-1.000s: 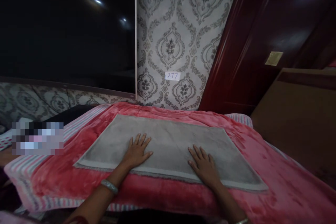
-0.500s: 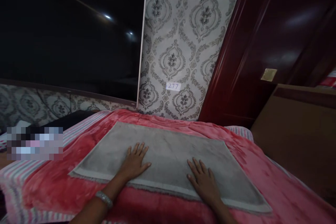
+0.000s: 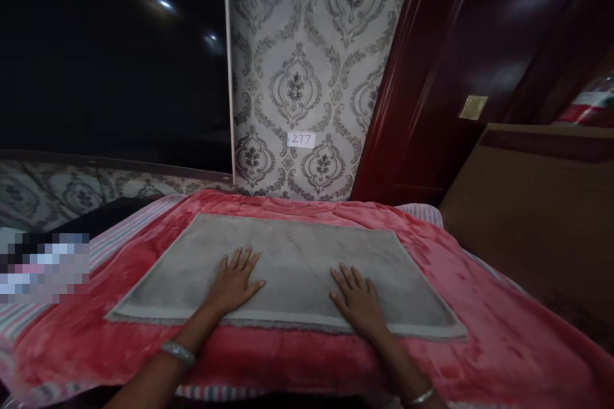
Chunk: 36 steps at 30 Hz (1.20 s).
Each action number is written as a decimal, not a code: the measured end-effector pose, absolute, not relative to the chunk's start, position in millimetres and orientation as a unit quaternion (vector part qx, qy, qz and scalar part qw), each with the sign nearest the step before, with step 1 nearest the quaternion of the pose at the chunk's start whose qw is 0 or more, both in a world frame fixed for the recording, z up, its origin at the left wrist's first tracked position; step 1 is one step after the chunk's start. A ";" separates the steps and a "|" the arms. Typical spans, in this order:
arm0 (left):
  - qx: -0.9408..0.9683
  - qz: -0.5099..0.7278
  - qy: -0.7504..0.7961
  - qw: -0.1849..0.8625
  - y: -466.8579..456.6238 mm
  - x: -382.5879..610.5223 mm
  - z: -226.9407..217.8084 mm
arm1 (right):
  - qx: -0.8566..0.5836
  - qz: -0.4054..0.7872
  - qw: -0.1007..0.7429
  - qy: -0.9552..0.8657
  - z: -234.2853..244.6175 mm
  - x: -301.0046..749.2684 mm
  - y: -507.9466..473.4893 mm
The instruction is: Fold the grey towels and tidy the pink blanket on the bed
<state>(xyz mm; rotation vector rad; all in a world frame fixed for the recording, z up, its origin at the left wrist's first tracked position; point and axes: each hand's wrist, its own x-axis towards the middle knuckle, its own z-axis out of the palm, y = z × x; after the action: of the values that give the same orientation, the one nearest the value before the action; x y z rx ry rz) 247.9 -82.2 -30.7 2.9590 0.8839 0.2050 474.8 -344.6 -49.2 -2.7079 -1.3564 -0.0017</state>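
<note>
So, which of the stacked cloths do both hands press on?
The grey rectangular plush mat, the top layer: left hand and right hand lie flat on it. The red fleece blanket and striped sheet lie beneath.

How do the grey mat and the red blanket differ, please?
The mat is grey and smooth; the blanket is red and rumpled. The mat is smaller and lies on the blanket, which spreads past it all round. Both look like soft plush fabric.
</note>
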 end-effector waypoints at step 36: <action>0.971 0.017 0.237 0.029 -56.5 429.8 -18.7 | -0.940 0.004 0.075 -0.333 -29.4 656.1 -286.7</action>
<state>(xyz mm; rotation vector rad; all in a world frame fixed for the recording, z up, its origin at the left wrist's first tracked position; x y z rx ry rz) 429.8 -56.5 -18.7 2.9960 0.7321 0.0525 656.1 -286.7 -29.4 -2.8202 -1.0004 0.0112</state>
